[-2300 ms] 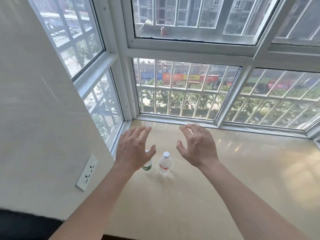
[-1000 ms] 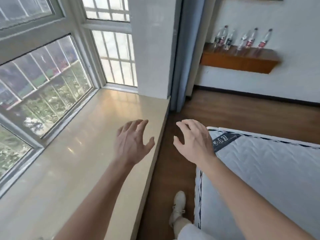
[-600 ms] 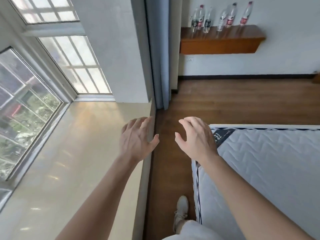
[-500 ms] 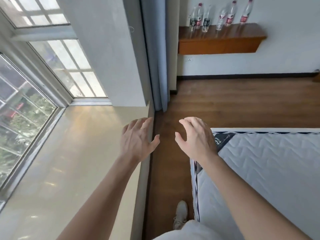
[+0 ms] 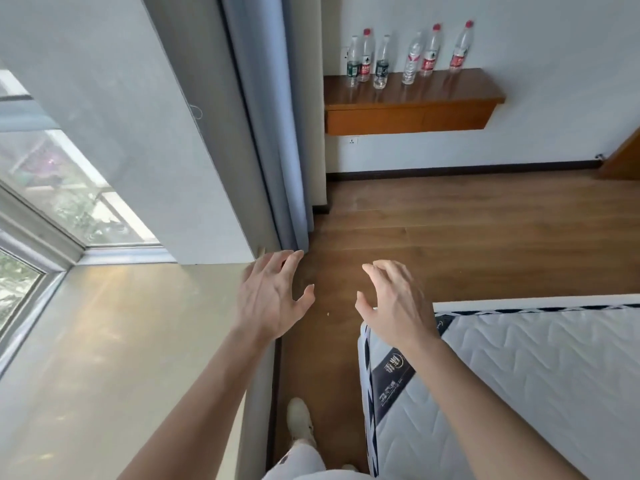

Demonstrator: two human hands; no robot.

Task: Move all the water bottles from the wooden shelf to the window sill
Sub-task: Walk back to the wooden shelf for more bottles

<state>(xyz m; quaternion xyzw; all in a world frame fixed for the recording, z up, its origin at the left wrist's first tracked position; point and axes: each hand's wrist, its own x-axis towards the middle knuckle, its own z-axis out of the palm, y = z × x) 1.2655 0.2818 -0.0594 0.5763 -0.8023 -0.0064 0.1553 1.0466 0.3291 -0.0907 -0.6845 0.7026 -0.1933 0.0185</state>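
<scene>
Six water bottles [image 5: 408, 57] stand upright on wooden shelf [image 5: 412, 112], well ahead, slightly rightward. Right hand [image 5: 394, 306] nearer than left hand [image 5: 273, 303]; all fingers spread, empty.

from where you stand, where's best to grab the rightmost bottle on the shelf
The rightmost bottle stands upright near the wall, bare shelf in front, a gap to its neighbour. Probably wrap the right hand round its labelled middle, coming from the front.

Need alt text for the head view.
The left hand and right hand are held out, open and empty, above a wood floor. Six water bottles stand on the wooden shelf ahead; window sill at left, mattress at right.
</scene>
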